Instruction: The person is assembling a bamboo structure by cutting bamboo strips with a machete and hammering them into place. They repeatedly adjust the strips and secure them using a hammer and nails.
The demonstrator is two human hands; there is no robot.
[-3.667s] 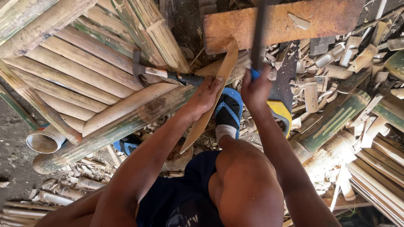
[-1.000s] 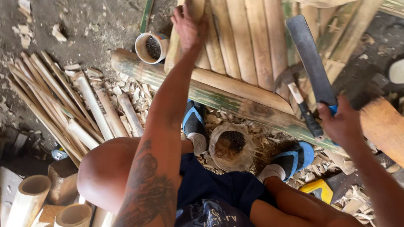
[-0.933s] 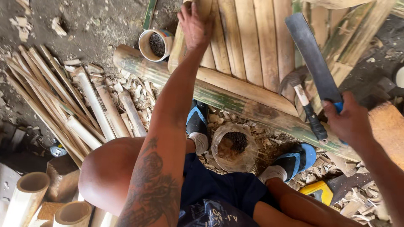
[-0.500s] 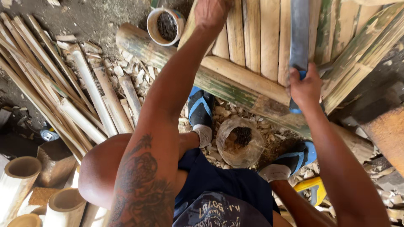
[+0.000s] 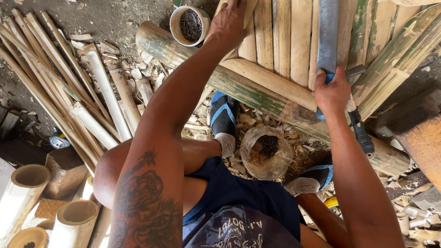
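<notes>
My left hand (image 5: 229, 23) presses flat on a split bamboo slat (image 5: 239, 32) at the left edge of a panel of bamboo slats (image 5: 282, 36). My right hand (image 5: 331, 91) grips the blue handle of a large flat-bladed knife (image 5: 327, 34), whose blade lies upward along the slats. The panel rests on a thick green-brown bamboo pole (image 5: 257, 94) that crosses in front of my feet. A hammer (image 5: 359, 128) with a dark grip lies by my right wrist.
A round tin of nails (image 5: 189, 25) stands at the pole's left end. A clear plastic jar of nails (image 5: 266, 151) sits between my blue sandals. Loose bamboo strips (image 5: 69, 92) lie at left, cut bamboo tubes (image 5: 27, 183) at bottom left, chips all around.
The view has swung from the panel's other side. My right hand moved left with the knife and laid the blade up along the slats. My left hand stays on the left slat.
</notes>
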